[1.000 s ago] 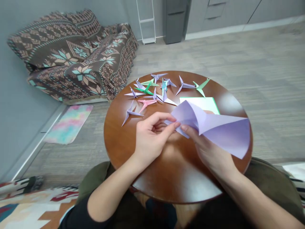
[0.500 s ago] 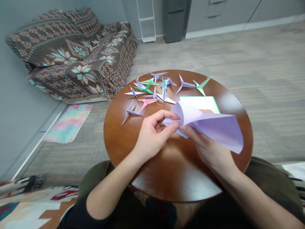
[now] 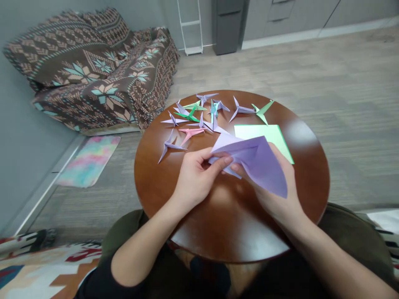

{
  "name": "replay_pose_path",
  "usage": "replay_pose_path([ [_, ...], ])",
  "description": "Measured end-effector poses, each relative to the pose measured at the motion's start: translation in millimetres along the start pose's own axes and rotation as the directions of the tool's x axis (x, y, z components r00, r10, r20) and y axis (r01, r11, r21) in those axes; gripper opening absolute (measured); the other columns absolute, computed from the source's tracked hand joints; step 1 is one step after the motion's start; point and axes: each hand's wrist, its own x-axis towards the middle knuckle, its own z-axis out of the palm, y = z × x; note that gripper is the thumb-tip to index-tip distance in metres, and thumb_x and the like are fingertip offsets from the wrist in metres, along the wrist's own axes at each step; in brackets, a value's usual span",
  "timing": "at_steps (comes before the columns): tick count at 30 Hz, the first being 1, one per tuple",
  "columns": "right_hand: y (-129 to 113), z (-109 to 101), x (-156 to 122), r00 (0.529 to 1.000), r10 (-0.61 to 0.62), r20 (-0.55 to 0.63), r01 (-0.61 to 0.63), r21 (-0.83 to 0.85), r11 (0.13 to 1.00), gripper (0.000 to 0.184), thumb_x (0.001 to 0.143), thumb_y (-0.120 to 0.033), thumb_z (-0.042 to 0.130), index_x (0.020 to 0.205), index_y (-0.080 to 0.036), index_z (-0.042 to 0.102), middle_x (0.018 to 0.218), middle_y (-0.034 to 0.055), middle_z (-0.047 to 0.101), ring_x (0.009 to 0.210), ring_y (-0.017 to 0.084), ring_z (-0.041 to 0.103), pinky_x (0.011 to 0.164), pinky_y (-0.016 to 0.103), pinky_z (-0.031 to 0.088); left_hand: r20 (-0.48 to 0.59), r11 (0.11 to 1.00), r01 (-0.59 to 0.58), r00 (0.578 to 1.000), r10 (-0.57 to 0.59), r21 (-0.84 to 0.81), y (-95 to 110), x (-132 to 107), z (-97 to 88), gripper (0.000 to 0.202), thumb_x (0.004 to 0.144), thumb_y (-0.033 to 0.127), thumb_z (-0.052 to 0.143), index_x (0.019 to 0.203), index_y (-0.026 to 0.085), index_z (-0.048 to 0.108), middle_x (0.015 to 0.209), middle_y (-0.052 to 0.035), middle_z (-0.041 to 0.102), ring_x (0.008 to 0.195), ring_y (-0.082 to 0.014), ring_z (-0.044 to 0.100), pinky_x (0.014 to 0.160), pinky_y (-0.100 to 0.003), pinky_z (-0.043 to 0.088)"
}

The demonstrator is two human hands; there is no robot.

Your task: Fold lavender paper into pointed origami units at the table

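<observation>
A partly folded sheet of purple paper [image 3: 264, 166] is held above the round table, its right side bent into a curved flap. My left hand [image 3: 198, 172] pinches its left edge between thumb and fingers. My right hand [image 3: 277, 182] grips it from below and behind, with the thumb on the near side and the fingers partly hidden by the paper. Behind the sheet lies a stack of light green paper [image 3: 262, 131]. Folded paper cranes in purple, green and pink, such as a pink one [image 3: 191, 133] and a purple one [image 3: 170, 146], lie beyond my left hand.
The round brown table [image 3: 218, 224] is in front of me, with several paper cranes along its far side. A sofa with a patterned cover [image 3: 102, 79] stands at the far left, near a pastel mat [image 3: 90, 162]. A white rack [image 3: 191, 29] stands by the back wall.
The purple paper's right flap has swung inward and left, and its inner face now shows more. My right hand's fingers have come up behind it. More of the green stack is visible.
</observation>
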Motion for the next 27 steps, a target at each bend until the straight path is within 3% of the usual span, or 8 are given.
replay_pose_path([
  [3, 4.7, 0.7, 1.0, 0.998, -0.059, 0.009, 0.06, -0.07, 0.996, 0.047, 0.073, -0.043, 0.091, 0.108, -0.025, 0.065, 0.107, 0.0089, 0.074, 0.097, 0.03, 0.072, 0.077, 0.045, 0.064, -0.081, 0.989, -0.054, 0.995, 0.065, 0.137, -2.1, 0.0, -1.2, 0.017, 0.09, 0.033, 0.075, 0.088, 0.017, 0.08, 0.083, -0.0035, 0.08, 0.068, -0.015, 0.069, 0.065, -0.024, 0.055],
  [5, 9.6, 1.6, 1.7, 0.982, -0.188, -0.023, 0.186, -0.088, 0.979, 0.063, 0.077, -0.037, 0.087, 0.13, -0.028, 0.054, 0.126, 0.013, 0.068, 0.111, 0.032, 0.071, 0.078, 0.044, 0.065, -0.124, 0.97, -0.08, 0.986, 0.11, 0.23, -3.1, 1.1, -4.1, 0.018, 0.091, 0.034, 0.073, 0.091, 0.017, 0.081, 0.086, -0.0039, 0.08, 0.066, -0.0152, 0.07, 0.065, -0.024, 0.055],
  [7, 13.4, 1.5, 2.6, 0.934, -0.357, -0.021, 0.349, -0.155, 0.924, 0.076, 0.081, -0.03, 0.083, 0.144, -0.032, 0.041, 0.148, 0.0166, 0.053, 0.131, 0.033, 0.062, 0.086, 0.045, 0.065, -0.13, 0.943, -0.091, 0.982, 0.139, 0.321, -3.6, 2.2, -7.5, 0.019, 0.091, 0.033, 0.073, 0.097, 0.017, 0.081, 0.089, -0.0046, 0.081, 0.066, -0.0154, 0.07, 0.064, -0.025, 0.054],
  [9, 14.8, -0.5, 4.1, 0.882, -0.466, 0.065, 0.46, -0.33, 0.825, 0.056, 0.084, -0.026, 0.08, 0.133, -0.03, 0.052, 0.155, 0.0182, 0.045, 0.144, 0.037, 0.05, 0.098, 0.051, 0.061, -0.092, 0.919, -0.095, 0.986, 0.141, 0.383, -3.4, 3.0, -10.1, 0.019, 0.092, 0.03, 0.072, 0.101, 0.017, 0.082, 0.091, -0.0052, 0.082, 0.068, -0.0157, 0.069, 0.065, -0.025, 0.053],
  [13, 12.1, -8.6, 8.0, 0.841, -0.51, 0.18, 0.528, -0.482, 0.699, 0.016, 0.089, -0.019, 0.073, 0.102, -0.028, 0.068, 0.152, 0.0142, 0.051, 0.141, 0.036, 0.054, 0.106, 0.055, 0.056, -0.013, 0.908, -0.108, 0.992, 0.124, 0.406, -4.0, 3.3, -11.8, 0.019, 0.094, 0.028, 0.068, 0.099, 0.018, 0.083, 0.091, -0.0049, 0.082, 0.071, -0.0165, 0.07, 0.067, -0.026, 0.052],
  [19, 12.8, -13.2, 11.0, 0.827, -0.494, 0.269, 0.55, -0.566, 0.614, 0.007, 0.089, -0.016, 0.07, 0.086, -0.022, 0.071, 0.154, 0.0148, 0.054, 0.143, 0.037, 0.052, 0.111, 0.058, 0.051, 0.026, 0.916, -0.11, 0.994, 0.109, 0.387, -7.0, 3.6, -10.1, 0.019, 0.094, 0.025, 0.066, 0.101, 0.017, 0.083, 0.095, -0.0054, 0.083, 0.079, -0.0179, 0.074, 0.075, -0.026, 0.055],
  [24, 12.4, -8.5, 8.3, 0.851, -0.461, 0.254, 0.519, -0.545, 0.658, 0.01, 0.09, -0.016, 0.068, 0.081, -0.021, 0.07, 0.147, 0.0171, 0.061, 0.134, 0.037, 0.06, 0.102, 0.055, 0.056, 0.028, 0.961, -0.042, 0.999, 0.035, 0.275, -3.9, 2.2, -3.8, 0.024, 0.083, 0.029, 0.081, 0.103, 0.016, 0.083, 0.093, -0.0059, 0.083, 0.075, -0.0193, 0.075, 0.071, -0.027, 0.059],
  [27, 10.7, -7.2, 7.2, 0.853, -0.471, 0.227, 0.51, -0.561, 0.653, 0.01, 0.09, -0.017, 0.067, 0.081, -0.021, 0.069, 0.139, 0.0182, 0.066, 0.126, 0.037, 0.066, 0.097, 0.054, 0.058, 0.014, 0.965, -0.042, 0.999, 0.04, 0.258, -3.0, 2.2, -1.9, 0.021, 0.084, 0.027, 0.08, 0.101, 0.016, 0.083, 0.093, -0.0054, 0.083, 0.076, -0.0185, 0.076, 0.071, -0.026, 0.059],
])
